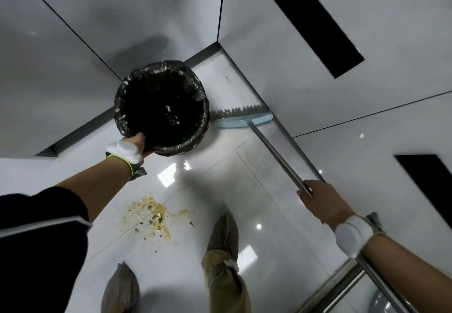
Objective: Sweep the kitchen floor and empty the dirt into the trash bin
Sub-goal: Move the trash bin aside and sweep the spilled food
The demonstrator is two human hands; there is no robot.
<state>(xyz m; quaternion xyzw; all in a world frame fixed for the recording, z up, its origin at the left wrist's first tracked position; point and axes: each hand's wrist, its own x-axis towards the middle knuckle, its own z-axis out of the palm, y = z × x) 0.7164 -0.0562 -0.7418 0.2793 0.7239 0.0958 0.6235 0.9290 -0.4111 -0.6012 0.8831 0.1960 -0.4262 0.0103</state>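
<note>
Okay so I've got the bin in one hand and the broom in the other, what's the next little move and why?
Probably let go of the trash bin and draw the broom head back toward the yellowish spill. The left hand grips the bin's near rim, the right hand holds the broom handle, and the broom head sits in the corner beside the bin, away from the crumbs near the feet.

The glossy white tile floor (244,178) bears a lined trash bin (161,107), broom head (242,118) and yellowish spill (151,217).

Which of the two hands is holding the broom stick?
The right hand has the broom stick in its grip. The left hand holds the rim of the black-lined trash bin instead.
</note>
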